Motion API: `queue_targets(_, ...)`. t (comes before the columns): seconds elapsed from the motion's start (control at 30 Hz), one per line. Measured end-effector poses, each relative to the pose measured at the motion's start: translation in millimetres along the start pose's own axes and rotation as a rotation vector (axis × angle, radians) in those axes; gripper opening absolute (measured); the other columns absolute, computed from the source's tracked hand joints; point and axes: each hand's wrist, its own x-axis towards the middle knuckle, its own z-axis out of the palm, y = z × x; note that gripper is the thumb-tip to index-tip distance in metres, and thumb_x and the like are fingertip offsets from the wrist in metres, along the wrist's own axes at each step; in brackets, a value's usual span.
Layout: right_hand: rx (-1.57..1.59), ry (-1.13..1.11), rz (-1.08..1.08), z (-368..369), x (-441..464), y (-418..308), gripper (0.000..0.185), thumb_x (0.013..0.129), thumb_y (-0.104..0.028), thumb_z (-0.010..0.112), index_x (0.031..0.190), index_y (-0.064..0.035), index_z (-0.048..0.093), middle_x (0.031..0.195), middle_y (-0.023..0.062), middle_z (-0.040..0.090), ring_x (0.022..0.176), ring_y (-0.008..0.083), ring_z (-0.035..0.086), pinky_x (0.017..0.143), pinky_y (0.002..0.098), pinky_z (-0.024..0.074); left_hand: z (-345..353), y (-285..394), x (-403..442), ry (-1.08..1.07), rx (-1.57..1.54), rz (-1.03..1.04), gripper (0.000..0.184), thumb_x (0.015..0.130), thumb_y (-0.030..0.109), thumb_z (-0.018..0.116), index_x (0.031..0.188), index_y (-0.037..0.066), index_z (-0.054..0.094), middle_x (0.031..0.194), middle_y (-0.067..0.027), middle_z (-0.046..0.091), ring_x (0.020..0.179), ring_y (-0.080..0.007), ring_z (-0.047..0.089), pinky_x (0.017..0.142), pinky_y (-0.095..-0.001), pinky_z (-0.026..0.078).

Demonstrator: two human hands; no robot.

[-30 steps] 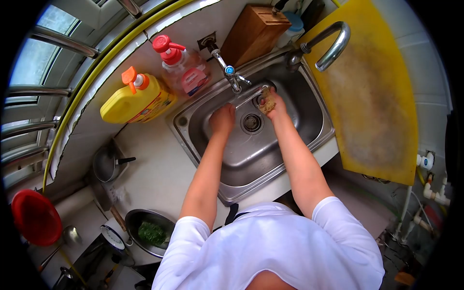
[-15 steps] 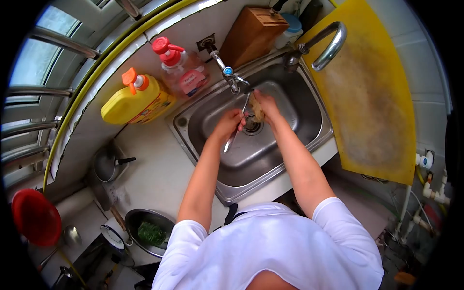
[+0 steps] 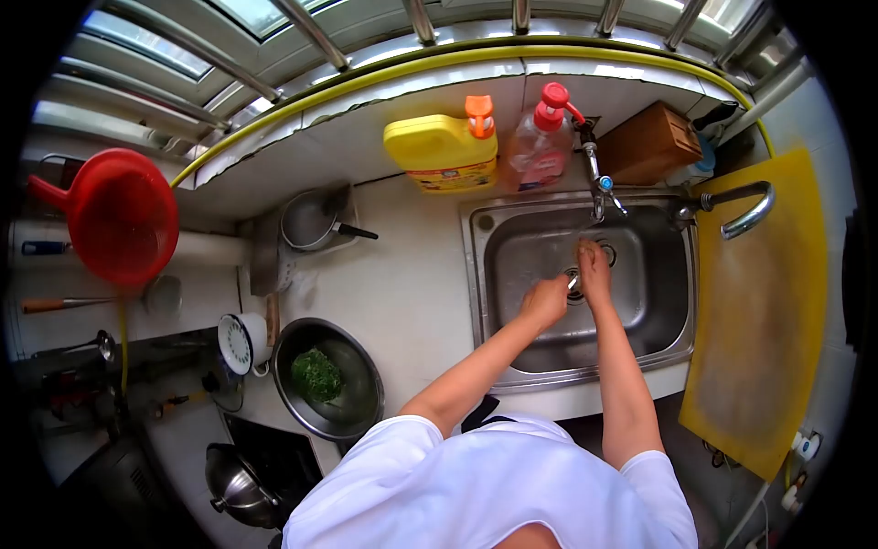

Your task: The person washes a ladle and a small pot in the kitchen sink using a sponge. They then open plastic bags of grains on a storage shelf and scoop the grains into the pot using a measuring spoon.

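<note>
Over the sink, your left fingers gripped a shiny object. Whether your right fingers held anything was unclear.

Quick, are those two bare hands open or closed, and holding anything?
Left hand: closed on a shiny silver metal utensil, mostly hidden.
Right hand: cannot tell whether it is closed or holding something.

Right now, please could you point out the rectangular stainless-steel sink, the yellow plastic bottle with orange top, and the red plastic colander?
Rectangular stainless-steel sink (image 3: 517, 274): head view, bare basin floor.
Yellow plastic bottle (image 3: 441, 154): head view, middle of body.
Red plastic colander (image 3: 126, 220): head view, bowl centre.
</note>
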Motion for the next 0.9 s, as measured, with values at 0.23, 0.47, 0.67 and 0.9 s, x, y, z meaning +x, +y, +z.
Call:
queue_targets(0.23, 0.067, 0.005, 0.252, 4.2, 17.8, -11.1, 0.034, 0.088, -0.031, 0.05, 0.099, -0.0027, 0.064, 0.092, 0.0198, 0.064, 0.086, 0.034, 0.061, 0.076, 0.0385, 0.0451, -11.7, 14.4, -14.6, 0.027, 0.117, 0.025, 0.015, 0.087, 0.016, 0.044, 0.088, 0.004, 0.053, 0.074, -0.0256, 0.061, 0.075, -0.0452, 0.06, 0.067, -0.0544, 0.047)
queue_targets(0.47, 0.509, -0.078, 0.59, -35.2, 34.1, -7.6, 0.026, 0.088, -0.021, 0.055, 0.102, -0.0017, 0.064, 0.09, 0.0033, 0.064, 0.078, 0.0123, 0.057, 0.072, 0.027, 0.0453, -19.9, 18.5, -36.4, 0.085, 0.04, 0.143, 0.014, 0.09, 0.021, 0.049, 0.09, 0.008, 0.054, 0.074, -0.0195, 0.062, 0.071, -0.0423, 0.059, 0.062, -0.0522, 0.045)
queue_targets(0.67, 0.34, -0.355, 0.279, -28.2, 32.8, -32.3, 0.028, 0.089, -0.025, 0.057, 0.104, -0.002, 0.064, 0.094, 0.003, 0.065, 0.081, 0.01, 0.058, 0.073, 0.0246, 0.0457, -25.6, 15.9, -23.6, 0.026, 0.224, 0.056, 0.012, 0.09, 0.02, 0.049, 0.09, 0.011, 0.057, 0.074, -0.0137, 0.063, 0.073, -0.0368, 0.061, 0.061, -0.0469, 0.046)
queue_targets(0.9, 0.597, -0.19, 0.47, -16.6, 40.3, -24.7, 0.02, 0.085, -0.02, 0.061, 0.094, -0.0026, 0.065, 0.08, 0.0027, 0.063, 0.068, 0.0108, 0.058, 0.059, 0.0269, 0.046, -26.2, 2.0, -22.9, 0.178, 0.268, 0.104, 0.01, 0.089, 0.018, 0.049, 0.089, 0.011, 0.056, 0.078, -0.0137, 0.064, 0.075, -0.0364, 0.061, 0.062, -0.0464, 0.046)
